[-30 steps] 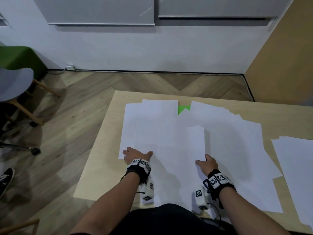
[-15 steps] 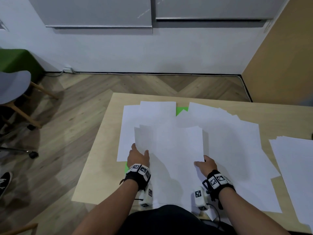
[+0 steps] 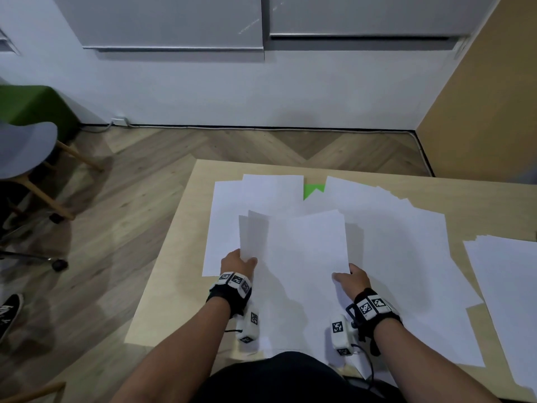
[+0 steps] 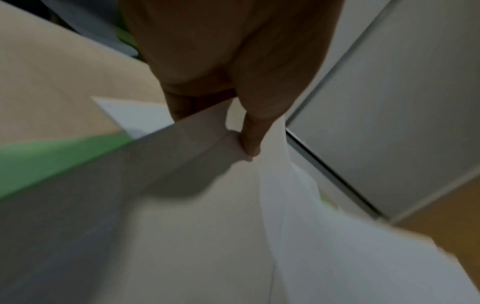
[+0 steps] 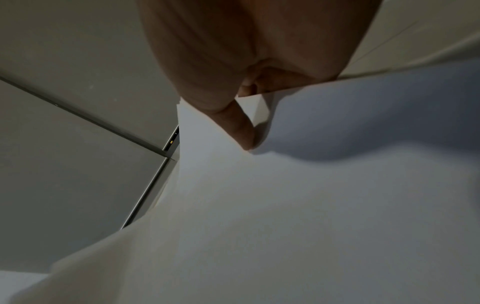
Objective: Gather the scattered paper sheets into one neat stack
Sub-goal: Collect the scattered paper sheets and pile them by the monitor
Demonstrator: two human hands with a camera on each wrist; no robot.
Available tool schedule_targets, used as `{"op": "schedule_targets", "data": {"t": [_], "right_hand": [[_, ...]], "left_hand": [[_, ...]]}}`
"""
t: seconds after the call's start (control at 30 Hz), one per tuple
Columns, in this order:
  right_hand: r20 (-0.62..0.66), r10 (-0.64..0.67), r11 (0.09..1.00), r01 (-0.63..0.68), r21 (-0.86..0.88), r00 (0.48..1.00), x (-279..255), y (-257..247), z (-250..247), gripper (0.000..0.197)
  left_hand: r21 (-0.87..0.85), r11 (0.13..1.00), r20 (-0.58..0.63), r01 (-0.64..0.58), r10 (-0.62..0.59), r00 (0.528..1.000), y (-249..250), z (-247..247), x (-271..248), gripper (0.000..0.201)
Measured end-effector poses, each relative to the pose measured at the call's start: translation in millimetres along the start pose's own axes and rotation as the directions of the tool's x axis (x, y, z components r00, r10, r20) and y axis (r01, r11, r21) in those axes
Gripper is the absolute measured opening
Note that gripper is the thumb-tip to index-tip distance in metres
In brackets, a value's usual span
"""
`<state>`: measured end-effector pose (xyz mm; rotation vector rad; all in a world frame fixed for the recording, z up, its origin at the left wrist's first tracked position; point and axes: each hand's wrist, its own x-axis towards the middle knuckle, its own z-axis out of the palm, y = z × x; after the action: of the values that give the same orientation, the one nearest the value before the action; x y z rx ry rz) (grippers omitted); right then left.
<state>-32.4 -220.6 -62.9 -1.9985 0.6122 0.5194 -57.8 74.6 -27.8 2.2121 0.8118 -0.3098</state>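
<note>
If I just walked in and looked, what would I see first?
Probably the bunch of white sheets lifted up in the middle, with the left hand holding one bottom corner and the right hand holding the other. Then all the loose paper spread over the wooden table. A bright green scrap peeks out near the far edge.

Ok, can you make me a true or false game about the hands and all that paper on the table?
1. Both hands hold the lifted bundle of sheets. True: the left hand grips its left edge, the right hand its right corner.
2. All the paper is already in one stack. False: loose sheets still cover the table.
3. Something green peeks out between sheets. True.
4. A blue chair stands on the table. False: it stands on the floor.
</note>
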Motion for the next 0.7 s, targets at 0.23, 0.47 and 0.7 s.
{"op": "schedule_targets", "data": {"t": [0.23,0.47,0.7], "right_hand": [[-0.022,0.023,0.999,-0.022,0.040,0.999,-1,2,-5,0.025],[-0.014,0.044,0.997,-0.043,0.060,0.999,1,-4,-2,0.017],[-0.001,0.027,0.996,-0.026,0.080,1.000,0,-6,-4,0.012]], "left_hand": [[-0.178,0.980,-0.240,-0.092,0.048,0.970,5,-67,12,0.028],[-0.319,0.864,-0.363,-0.390,0.269,0.892,29,-124,24,0.032],[-0.584,0.679,-0.370,-0.445,0.266,0.890,56,-123,21,0.037]]}}
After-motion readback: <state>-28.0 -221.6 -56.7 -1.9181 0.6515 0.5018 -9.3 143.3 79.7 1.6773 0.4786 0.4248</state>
